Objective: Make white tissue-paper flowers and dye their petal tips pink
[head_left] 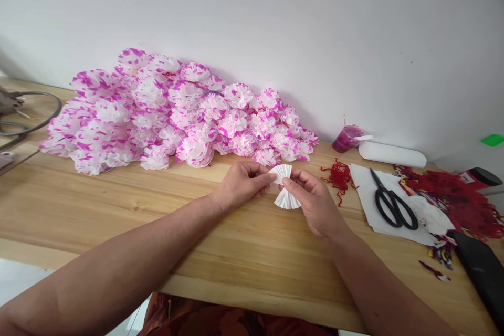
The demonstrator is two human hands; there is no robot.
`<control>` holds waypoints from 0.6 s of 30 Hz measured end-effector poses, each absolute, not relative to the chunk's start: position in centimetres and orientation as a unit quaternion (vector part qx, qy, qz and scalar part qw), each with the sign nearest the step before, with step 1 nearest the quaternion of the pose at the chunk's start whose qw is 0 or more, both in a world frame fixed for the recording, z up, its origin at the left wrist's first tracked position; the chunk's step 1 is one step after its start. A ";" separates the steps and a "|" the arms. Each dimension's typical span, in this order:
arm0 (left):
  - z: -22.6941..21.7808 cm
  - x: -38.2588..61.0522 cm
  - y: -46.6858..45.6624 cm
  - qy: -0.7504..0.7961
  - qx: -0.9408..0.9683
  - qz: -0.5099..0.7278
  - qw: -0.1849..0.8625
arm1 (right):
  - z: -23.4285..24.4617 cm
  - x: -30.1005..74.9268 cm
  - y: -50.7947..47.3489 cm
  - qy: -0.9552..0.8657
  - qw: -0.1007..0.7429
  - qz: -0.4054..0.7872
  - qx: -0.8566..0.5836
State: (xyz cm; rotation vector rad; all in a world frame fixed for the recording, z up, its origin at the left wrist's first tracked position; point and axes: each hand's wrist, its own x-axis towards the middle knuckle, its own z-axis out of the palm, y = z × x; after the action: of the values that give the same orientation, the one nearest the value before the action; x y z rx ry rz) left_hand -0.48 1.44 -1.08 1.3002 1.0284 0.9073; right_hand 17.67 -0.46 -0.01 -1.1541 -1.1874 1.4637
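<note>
Between my hands, above the wooden table, is a white pleated paper fan point(287, 200), pinched at its middle and flared at both ends like a bow tie. My right hand point(315, 199) grips its waist with thumb and fingers. My left hand point(244, 184) pinches the upper flared end at its left edge, thumb on top; the fingertips behind the paper are hidden. Beyond my hands a large heap of white paper flowers with magenta-tipped petals point(192, 115) lies against the wall.
Right of my hands lie red yarn pieces point(339, 177) and black-handled scissors point(394, 205) on white paper sheets point(364, 189). A cup of purple dye point(346, 139), a white roll point(391, 154), a red yarn pile point(464, 199) and a black phone-like object point(482, 273) sit around them. Grey cable point(53, 110) curls at far left.
</note>
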 end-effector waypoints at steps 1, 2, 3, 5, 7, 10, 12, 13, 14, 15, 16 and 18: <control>-1.0 -0.4 1.4 0.438 0.552 0.390 0.593 | 0.0 17.6 -0.5 -0.483 0.445 0.589 -0.470; -0.9 -0.4 1.4 0.437 0.545 0.391 0.599 | 0.0 17.7 -0.5 -0.488 0.442 0.585 -0.474; -0.9 -0.4 1.4 0.437 0.538 0.393 0.604 | 0.0 17.7 -0.5 -0.495 0.440 0.576 -0.479; -0.7 -0.3 1.4 0.442 0.525 0.398 0.609 | 0.0 17.9 -0.5 -0.513 0.452 0.536 -0.495; -0.6 -0.2 1.4 0.449 0.517 0.402 0.607 | 0.1 18.3 -0.3 -0.528 0.484 0.470 -0.516; -0.5 -0.2 1.4 0.453 0.506 0.404 0.613 | 1.0 18.8 -0.5 -0.541 0.523 0.418 -0.509; -0.5 -0.1 1.4 0.451 0.492 0.404 0.625 | 2.2 19.0 -1.2 -0.558 0.514 0.469 -0.452; -0.5 -0.1 1.4 0.450 0.484 0.403 0.633 | 3.0 19.1 -1.9 -0.571 0.492 0.513 -0.411; -0.5 -0.1 1.4 0.448 0.475 0.402 0.642 | 3.9 19.1 -2.7 -0.587 0.459 0.556 -0.368; -0.6 -0.1 1.4 0.446 0.466 0.402 0.650 | 4.8 19.2 -3.6 -0.612 0.414 0.592 -0.322; -0.6 -0.1 1.4 0.444 0.457 0.401 0.658 | 5.7 19.2 -4.6 -0.639 0.361 0.615 -0.288; -0.7 -0.1 1.4 0.443 0.441 0.399 0.671 | 7.5 19.5 -6.7 -0.691 0.287 0.603 -0.277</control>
State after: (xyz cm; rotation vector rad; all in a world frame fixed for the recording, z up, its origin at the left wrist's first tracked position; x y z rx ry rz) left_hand -0.10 1.44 -0.69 0.9926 0.9970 0.8986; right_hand 19.53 -6.68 7.45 -0.7388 -1.8457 1.6103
